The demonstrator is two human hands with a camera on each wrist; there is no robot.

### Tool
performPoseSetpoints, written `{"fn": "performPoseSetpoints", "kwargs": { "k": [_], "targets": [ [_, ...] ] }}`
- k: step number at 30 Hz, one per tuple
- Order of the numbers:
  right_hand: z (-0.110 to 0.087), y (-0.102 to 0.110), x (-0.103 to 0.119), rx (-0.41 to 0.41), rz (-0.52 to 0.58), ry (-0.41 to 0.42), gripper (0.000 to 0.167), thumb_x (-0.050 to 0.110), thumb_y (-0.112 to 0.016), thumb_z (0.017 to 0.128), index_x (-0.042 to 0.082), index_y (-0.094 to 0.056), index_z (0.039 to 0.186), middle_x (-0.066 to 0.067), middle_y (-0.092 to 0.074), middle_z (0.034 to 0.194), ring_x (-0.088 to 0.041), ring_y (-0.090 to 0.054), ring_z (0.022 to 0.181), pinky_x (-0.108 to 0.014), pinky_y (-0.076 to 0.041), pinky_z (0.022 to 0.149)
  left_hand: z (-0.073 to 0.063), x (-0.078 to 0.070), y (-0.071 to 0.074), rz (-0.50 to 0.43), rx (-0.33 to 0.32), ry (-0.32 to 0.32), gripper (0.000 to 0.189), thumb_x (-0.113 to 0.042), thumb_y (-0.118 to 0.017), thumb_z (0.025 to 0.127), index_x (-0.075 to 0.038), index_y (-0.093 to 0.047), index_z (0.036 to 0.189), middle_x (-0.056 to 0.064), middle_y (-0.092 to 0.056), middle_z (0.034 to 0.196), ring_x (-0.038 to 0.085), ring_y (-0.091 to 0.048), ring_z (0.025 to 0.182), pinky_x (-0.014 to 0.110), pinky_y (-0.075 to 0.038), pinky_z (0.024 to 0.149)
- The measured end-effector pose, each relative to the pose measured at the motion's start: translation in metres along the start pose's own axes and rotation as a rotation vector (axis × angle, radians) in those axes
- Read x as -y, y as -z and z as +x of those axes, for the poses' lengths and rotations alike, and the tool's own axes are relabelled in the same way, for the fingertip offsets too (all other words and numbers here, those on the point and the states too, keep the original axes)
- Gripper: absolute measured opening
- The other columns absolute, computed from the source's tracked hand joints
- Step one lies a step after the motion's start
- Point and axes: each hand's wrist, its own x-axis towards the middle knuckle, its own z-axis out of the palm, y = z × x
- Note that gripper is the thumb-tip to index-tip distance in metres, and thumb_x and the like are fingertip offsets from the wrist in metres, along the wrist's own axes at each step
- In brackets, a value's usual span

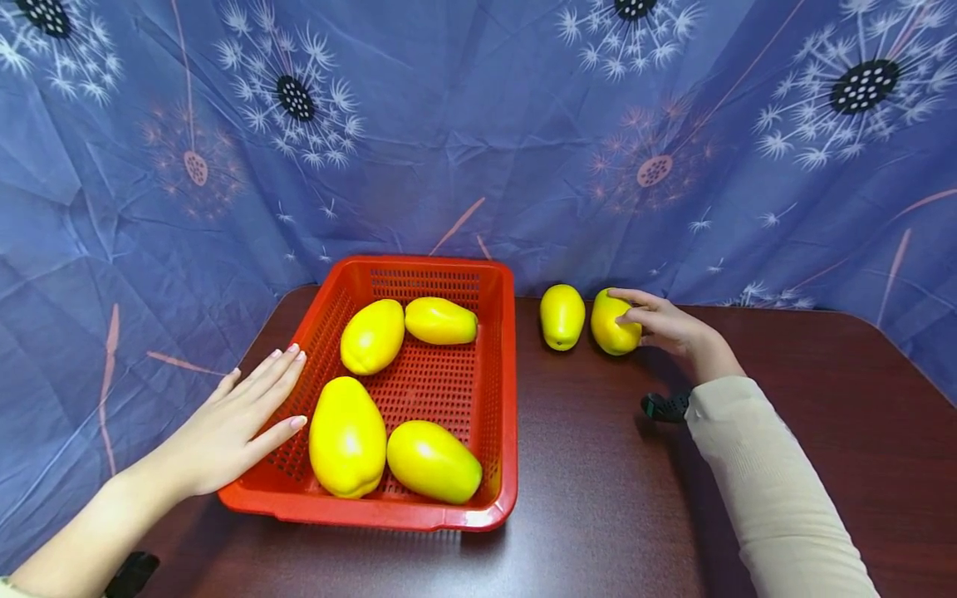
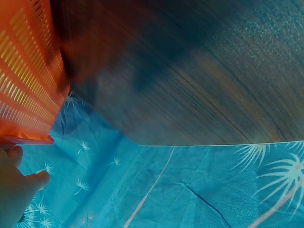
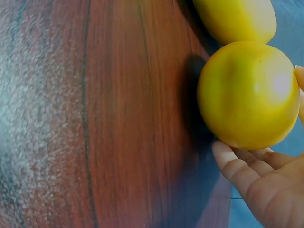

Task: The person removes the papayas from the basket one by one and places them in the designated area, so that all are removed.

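Note:
A red plastic basket [image 1: 514, 399] with slotted walls stands left of the middle of the table. Several yellow papayas lie inside it, among them a large papaya [image 1: 347, 438] at the front left and a papaya [image 1: 441, 321] at the back. My left hand [image 1: 235, 423] rests with fingers stretched out on the basket's left rim. Beyond the basket's right side, my right hand [image 1: 673, 328] holds a papaya [image 3: 247, 95] between thumb and fingers, low at the table. Just left of it lies another papaya [image 1: 562, 317], close beside it in the right wrist view.
The dark brown wooden table [image 1: 591, 465] has its back edge against a blue curtain [image 1: 449, 149] with dandelion prints. A black strap-like object [image 1: 664, 407] shows by the right wrist. In the left wrist view, curtain cloth [image 2: 156, 190] hangs past the table edge.

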Motion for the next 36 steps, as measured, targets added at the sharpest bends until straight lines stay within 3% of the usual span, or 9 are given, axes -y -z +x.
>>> {"fn": "performPoseSetpoints", "kwargs": {
  "k": [20, 28, 36],
  "targets": [
    [0.000, -0.002, 0.003, -0.006, -0.020, 0.008, 0.064, 0.017, -0.047, 0.096, 0.010, -0.014, 0.150, -0.018, -0.003, 0.154, -0.038, -0.023, 0.129, -0.046, -0.035, 0.092, -0.001, 0.001, -0.001, 0.010, -0.019, -0.022, 0.069, -0.038, -0.052, 0.094, -0.010, -0.022, 0.149, 0.010, -0.018, 0.154, 0.021, -0.005, 0.142, 0.057, -0.001, 0.108],
    [0.000, -0.002, 0.009, -0.018, -0.074, 0.004, 0.064, 0.017, -0.050, 0.095, 0.011, -0.018, 0.149, -0.025, -0.015, 0.149, -0.038, -0.029, 0.127, -0.052, -0.032, 0.099, -0.001, 0.001, -0.001, 0.012, -0.014, -0.015, 0.069, -0.038, -0.052, 0.093, -0.010, -0.021, 0.149, 0.010, -0.018, 0.154, 0.022, -0.005, 0.142, 0.057, -0.001, 0.108],
    [-0.018, 0.008, 0.029, -0.029, -0.092, 0.061, 0.065, 0.022, -0.047, 0.098, 0.009, -0.010, 0.150, -0.027, -0.012, 0.149, -0.040, -0.024, 0.132, -0.055, -0.028, 0.102, -0.001, 0.000, -0.001, 0.015, -0.009, -0.010, 0.068, -0.038, -0.051, 0.094, -0.010, -0.022, 0.149, 0.009, -0.018, 0.154, 0.021, -0.005, 0.142, 0.057, -0.001, 0.108]
  ]
}}
